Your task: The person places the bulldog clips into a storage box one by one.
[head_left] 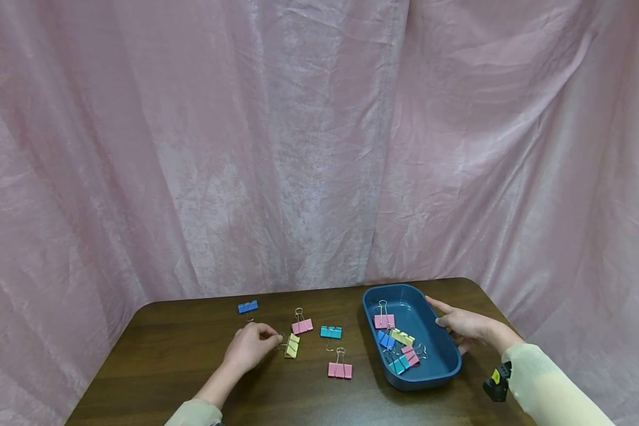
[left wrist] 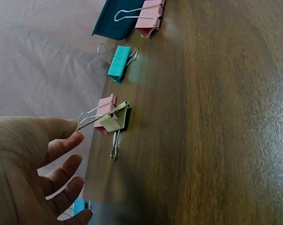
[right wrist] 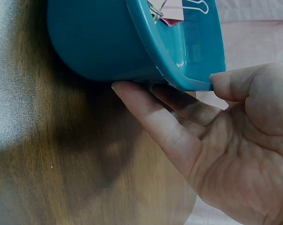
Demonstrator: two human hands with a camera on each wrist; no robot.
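Observation:
My left hand (head_left: 249, 349) pinches a wire handle of a yellow binder clip (head_left: 292, 347) between thumb and index finger. In the left wrist view the other fingers are spread, and the clip (left wrist: 114, 121) stands tilted close over the wood, its second handle pointing away. At the right, my right hand (head_left: 470, 327) holds the side of a blue tray (head_left: 432, 349). The right wrist view has the thumb on the tray's rim (right wrist: 155, 54) and the fingers against its underside. Inside lie several binder clips, among them a pink one (head_left: 384, 321) and a teal one (head_left: 399, 364).
Around the left hand on the brown table (head_left: 154, 367) lie a blue clip (head_left: 247, 306), a pink clip (head_left: 302, 326), a teal clip (head_left: 331, 332) and another pink clip (head_left: 340, 371). A pink curtain (head_left: 277, 148) hangs behind the table's far edge.

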